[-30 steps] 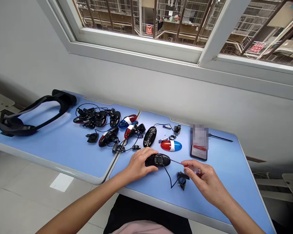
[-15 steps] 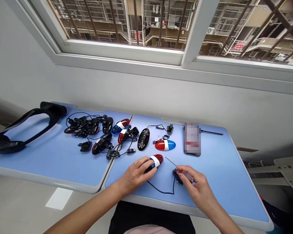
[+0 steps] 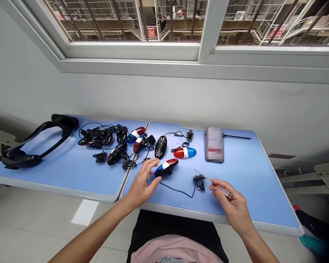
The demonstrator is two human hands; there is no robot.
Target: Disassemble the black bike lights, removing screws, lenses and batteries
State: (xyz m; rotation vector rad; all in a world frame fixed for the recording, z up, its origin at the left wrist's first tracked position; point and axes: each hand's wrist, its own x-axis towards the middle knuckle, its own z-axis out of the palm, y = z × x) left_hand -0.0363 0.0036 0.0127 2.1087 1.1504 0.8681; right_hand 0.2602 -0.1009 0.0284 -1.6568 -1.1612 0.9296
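While your right hand (image 3: 232, 202) holds the screwdriver (image 3: 224, 191), your left hand (image 3: 142, 183) — fingers parted — sits beside the tricolour light (image 3: 166, 166).

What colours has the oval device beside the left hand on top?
The device's top is blue, white and red, in the head view.

A hand could pass over the counter (image 3: 265, 190) between the phone (image 3: 215, 144) and the right hand (image 3: 233, 204). Leftward, the black clamp (image 3: 199, 178) and its cable (image 3: 176, 190) lie in the way; farther left, a tangle of black units (image 3: 106, 137) obstructs the back.
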